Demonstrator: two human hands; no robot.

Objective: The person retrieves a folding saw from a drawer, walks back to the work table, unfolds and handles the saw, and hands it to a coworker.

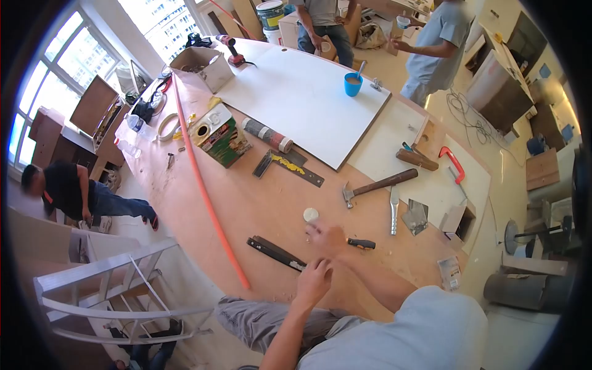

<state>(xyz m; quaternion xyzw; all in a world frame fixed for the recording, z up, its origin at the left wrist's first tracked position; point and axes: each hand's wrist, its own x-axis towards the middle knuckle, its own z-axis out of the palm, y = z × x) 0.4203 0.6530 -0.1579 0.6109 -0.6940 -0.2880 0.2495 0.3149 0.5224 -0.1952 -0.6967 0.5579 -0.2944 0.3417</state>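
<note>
My right hand (328, 240) reaches over the tan tabletop (203, 240), its slightly blurred fingers apart and close to a small white round object (311, 214). Nearer my body, my left hand (314, 280) has its fingers curled together; whatever they may hold is hidden. Dark metal rails (274, 251), side by side, end just beside that hand, and I cannot tell whether they touch it. To the right of my right hand lies a black-handled tool (361, 243). Beyond it are a claw hammer (382, 186) and a silver metal tool (394, 211).
A long orange tube (206, 191) crosses the table's left side. Farther back are a metal can (222, 135), a combination square (290, 165), a white panel (302, 92) and a blue cup (353, 85). A red-handled saw (453, 163) lies right. Other people stand around; a ladder (105, 271) stands left.
</note>
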